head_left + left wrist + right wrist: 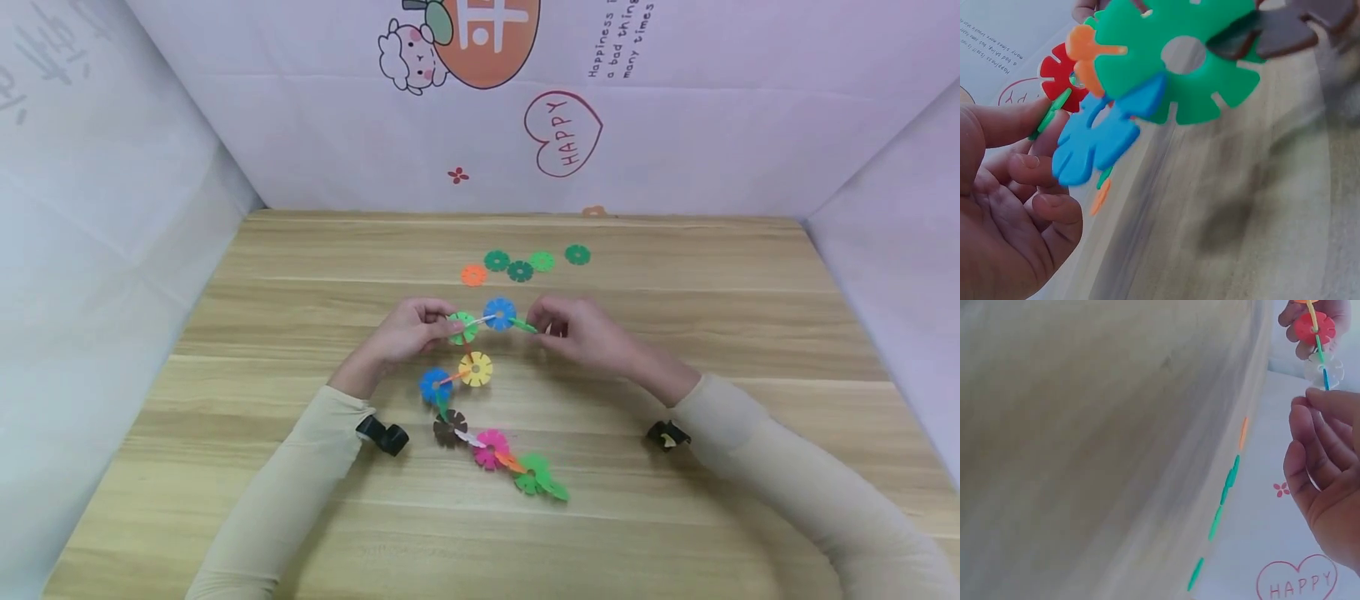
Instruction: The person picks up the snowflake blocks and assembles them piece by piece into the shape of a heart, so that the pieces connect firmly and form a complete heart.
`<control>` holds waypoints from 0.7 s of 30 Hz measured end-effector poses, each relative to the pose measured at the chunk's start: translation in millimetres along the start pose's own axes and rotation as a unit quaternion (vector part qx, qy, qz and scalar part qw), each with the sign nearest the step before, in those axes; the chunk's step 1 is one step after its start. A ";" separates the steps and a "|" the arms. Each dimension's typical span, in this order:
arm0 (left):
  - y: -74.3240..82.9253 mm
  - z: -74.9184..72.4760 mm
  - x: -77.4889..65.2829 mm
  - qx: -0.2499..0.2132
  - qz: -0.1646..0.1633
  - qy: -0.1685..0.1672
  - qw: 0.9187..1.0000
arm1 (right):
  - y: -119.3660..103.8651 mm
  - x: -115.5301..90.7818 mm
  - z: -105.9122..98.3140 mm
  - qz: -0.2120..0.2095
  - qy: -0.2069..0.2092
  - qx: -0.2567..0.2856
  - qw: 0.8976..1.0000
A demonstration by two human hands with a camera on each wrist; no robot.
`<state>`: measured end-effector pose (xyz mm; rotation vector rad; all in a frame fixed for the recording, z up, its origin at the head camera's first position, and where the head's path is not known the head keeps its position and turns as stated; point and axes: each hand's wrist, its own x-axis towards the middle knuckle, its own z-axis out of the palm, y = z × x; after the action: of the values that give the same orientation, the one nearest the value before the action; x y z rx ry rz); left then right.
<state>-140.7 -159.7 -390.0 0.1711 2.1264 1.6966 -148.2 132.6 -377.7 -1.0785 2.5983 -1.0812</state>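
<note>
A chain of notched plastic flower discs, slotted edge to edge, winds between my hands. My left hand (405, 329) pinches a light green disc (462, 328) between thumb and fingers. From there a white disc leads to a blue disc (499, 314). At its far side sits a green disc (523, 325), its outer edge pinched by the thumb and fingertips of my right hand (581, 329). Below my left hand the chain runs on through a yellow disc (476, 369), a brown disc (451, 428) and a pink disc (491, 450). A blue disc (1097, 134) hangs near my left fingers in the left wrist view.
Behind the hands on the wooden table (675, 275) lie several loose discs: an orange disc (473, 276), a light green disc (543, 262) and dark green ones, one a dark green disc (577, 255) farthest right. Printed white cloth (697, 150) walls the back and sides.
</note>
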 end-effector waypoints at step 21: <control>21.5 -12.1 18.7 0.112 -0.006 -0.171 0.979 | -16.0 15.6 -4.2 -0.095 -0.141 -0.262 0.950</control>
<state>-165.8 -158.8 -371.9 0.4778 2.0427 1.3042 -152.2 116.9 -361.8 -1.4829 2.6365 -0.2128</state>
